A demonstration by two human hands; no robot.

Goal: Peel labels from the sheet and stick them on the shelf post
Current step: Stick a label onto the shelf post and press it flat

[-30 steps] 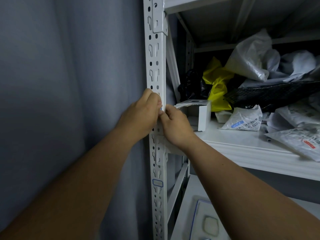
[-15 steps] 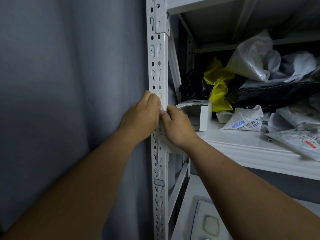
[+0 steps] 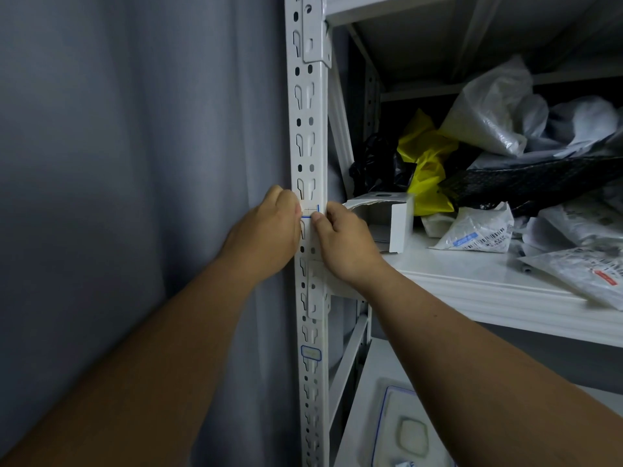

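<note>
A white slotted shelf post (image 3: 307, 123) runs top to bottom through the middle of the view. A small white label with a blue border (image 3: 310, 210) lies flat against the post at hand height. My left hand (image 3: 266, 232) holds the label's left end with curled fingers. My right hand (image 3: 342, 237) pinches its lower right corner against the post. A second blue-bordered label (image 3: 310, 353) is stuck on the post lower down. A blue-edged label sheet (image 3: 401, 429) lies on the lower shelf at the bottom.
A grey curtain (image 3: 135, 197) hangs left of the post. On the white shelf board (image 3: 488, 281) to the right stand an open white carton (image 3: 387, 220), a yellow bag (image 3: 426, 163), black bags and several plastic parcels with barcodes (image 3: 478, 232).
The hands have drawn slightly apart, and the blue-bordered label now shows between them on the post. The view has shifted a little.
</note>
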